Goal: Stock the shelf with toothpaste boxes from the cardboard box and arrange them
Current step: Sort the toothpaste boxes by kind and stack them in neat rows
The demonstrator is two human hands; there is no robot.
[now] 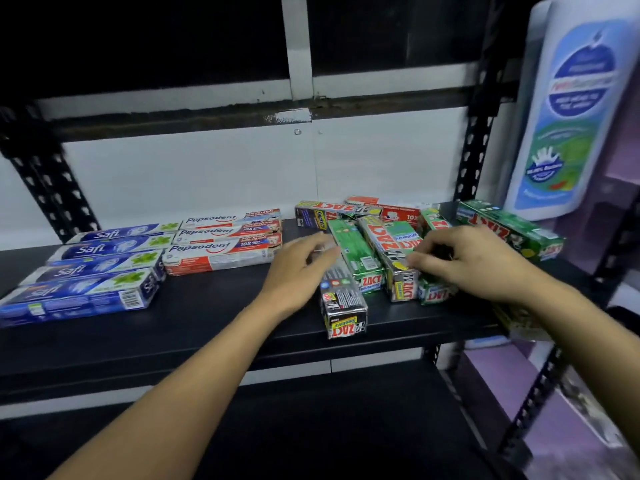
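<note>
Left hand (pixel 298 268) beside black box (pixel 343 306) on shelf (pixel 207 313), fingers loosely spread, holding nothing. Right hand (pixel 478 261) curled over green boxes (pixel 434 292); cannot tell whether it grips.

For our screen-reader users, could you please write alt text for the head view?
A person's left hand and right hand reach over jumbled green and black Zact boxes on a black shelf. Left of them lie neat rows of blue Safi boxes and red-and-white Pepsodent boxes.
</note>
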